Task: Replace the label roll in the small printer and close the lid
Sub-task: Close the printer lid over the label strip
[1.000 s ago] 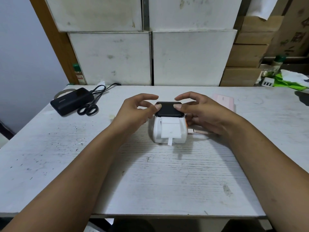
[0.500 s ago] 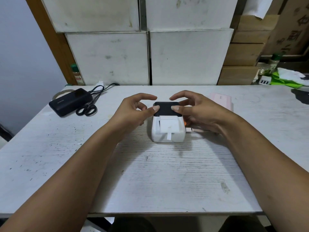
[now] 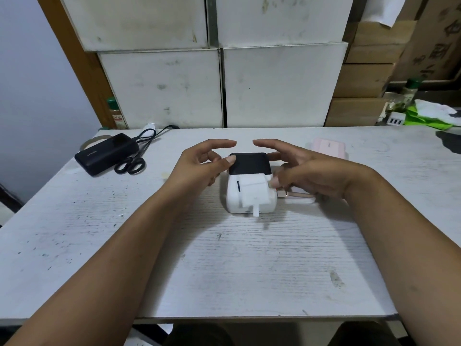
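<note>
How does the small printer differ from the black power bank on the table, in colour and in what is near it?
The printer has a white body with a black top; the power bank is all black. The printer stands mid-table between the left hand and right hand; the power bank lies untouched at the far left, beside the scissors. White paper hangs from the printer's front; the power bank shows none. Both rest on the table.

Little white printer (image 3: 250, 196) sits upright mid-table in front of me, black lid (image 3: 250, 164) down flat on top. A white label strip (image 3: 253, 189) hangs out the front, its narrow tab reaching the tabletop.
</note>
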`<state>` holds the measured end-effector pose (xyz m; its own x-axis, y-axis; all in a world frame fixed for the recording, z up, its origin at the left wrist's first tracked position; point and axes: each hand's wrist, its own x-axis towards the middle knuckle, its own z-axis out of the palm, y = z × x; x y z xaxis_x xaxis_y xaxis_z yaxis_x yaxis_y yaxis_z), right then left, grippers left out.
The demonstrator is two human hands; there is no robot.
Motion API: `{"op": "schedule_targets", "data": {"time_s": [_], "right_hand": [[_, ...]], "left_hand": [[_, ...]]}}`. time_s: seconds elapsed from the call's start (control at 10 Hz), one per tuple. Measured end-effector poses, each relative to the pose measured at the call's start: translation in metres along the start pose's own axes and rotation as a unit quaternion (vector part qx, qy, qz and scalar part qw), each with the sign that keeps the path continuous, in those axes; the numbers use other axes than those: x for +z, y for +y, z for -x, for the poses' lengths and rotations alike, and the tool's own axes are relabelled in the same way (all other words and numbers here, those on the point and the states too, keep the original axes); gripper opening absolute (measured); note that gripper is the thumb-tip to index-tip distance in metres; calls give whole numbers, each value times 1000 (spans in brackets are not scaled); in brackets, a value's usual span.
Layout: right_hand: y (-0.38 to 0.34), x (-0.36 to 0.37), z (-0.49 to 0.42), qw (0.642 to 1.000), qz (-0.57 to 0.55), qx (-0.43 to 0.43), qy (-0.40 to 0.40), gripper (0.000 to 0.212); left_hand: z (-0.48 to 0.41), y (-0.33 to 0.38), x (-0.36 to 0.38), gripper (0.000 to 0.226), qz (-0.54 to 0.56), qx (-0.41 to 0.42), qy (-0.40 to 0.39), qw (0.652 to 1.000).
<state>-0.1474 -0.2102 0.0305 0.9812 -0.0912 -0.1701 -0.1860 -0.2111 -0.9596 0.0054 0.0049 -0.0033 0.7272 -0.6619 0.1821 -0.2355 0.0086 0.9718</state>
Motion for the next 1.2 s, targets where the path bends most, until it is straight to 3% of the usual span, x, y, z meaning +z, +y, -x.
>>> {"op": "schedule_targets", "data": {"time_s": [0.2,0.8,1.0,1.1,1.2], "right_hand": [[1,3,-3,998,60,-17,-5,107],[-2,15,-2,995,84,-30,37,96],[2,10,-3,996,81,-38,25,101],[5,2,-2,998,20,-47,21,101],[3,2,-4,996,-14,-62,55,90]], "left_hand": [[-3,-2,1,23,28,-15,5,999],[-3,-3,2,22,42,-37,11,998],[-3,-2,2,22,67,-45,24,996],[-4,1,2,22,71,-48,33,996],[-4,2,0,22,84,-39,35,995]]}}
